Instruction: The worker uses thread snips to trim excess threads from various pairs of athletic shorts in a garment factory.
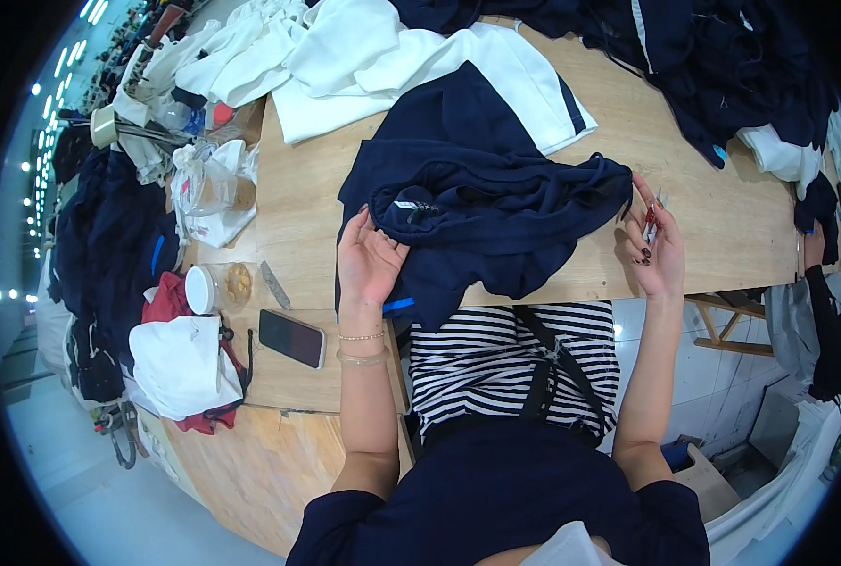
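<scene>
Navy trousers (pixel 496 217) lie bunched on the wooden table in front of me. Their gathered waist opening faces up, with a white label inside and a drawstring at the right end. My left hand (pixel 371 257), palm up, pinches the waist edge at its left end. At the right end, the fingertips of my right hand (pixel 659 250) are against the waistband. That hand is closed around what look like small thread snips (pixel 651 229), partly hidden by the fingers. A blue-striped hem shows beside my left wrist.
White garments (pixel 345 66) are heaped at the far left, dark garments (pixel 713 66) at the far right. A phone (pixel 291 338), a clear jar (pixel 236 285) with a white lid and a bag (pixel 215 189) lie left. Another person's hand (pixel 814 245) shows at the right edge.
</scene>
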The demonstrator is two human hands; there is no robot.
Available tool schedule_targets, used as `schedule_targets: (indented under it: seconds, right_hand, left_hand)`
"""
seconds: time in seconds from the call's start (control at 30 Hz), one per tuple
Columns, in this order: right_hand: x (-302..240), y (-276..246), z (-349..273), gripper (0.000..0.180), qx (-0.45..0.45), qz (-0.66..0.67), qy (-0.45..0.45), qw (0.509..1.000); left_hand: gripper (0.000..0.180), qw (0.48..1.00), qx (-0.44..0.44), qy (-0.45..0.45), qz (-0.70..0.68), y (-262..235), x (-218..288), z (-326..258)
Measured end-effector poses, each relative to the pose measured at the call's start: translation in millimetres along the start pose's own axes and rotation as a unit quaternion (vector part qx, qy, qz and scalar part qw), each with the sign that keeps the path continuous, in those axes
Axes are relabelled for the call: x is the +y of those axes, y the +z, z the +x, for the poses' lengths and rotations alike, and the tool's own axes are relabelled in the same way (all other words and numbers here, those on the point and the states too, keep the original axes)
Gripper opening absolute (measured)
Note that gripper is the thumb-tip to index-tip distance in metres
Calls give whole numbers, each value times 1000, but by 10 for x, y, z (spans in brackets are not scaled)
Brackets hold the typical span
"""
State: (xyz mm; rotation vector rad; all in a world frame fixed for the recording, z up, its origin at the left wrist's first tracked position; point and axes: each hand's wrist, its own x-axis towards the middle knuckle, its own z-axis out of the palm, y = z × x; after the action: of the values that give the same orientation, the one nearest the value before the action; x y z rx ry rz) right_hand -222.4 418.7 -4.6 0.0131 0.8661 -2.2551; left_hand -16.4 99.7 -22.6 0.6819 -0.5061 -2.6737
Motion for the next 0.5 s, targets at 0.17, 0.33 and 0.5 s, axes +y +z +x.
schedule_targets:
  seconds: [0.17,0.33,0.5]
  right_hand:
    - [18,-45,9,46,45,2,20,999]
    - [8,-238,45,28,24,26,64,997]
    - [50,-180,73,19,76,21,83,993]
  left_hand:
    - [32,1000,4,5,7,-18,-15,-7]
    - [30,999,-34,2,-1,-69,-19,4]
    - [30,1000,-8,13,23,-21,-21,-16]
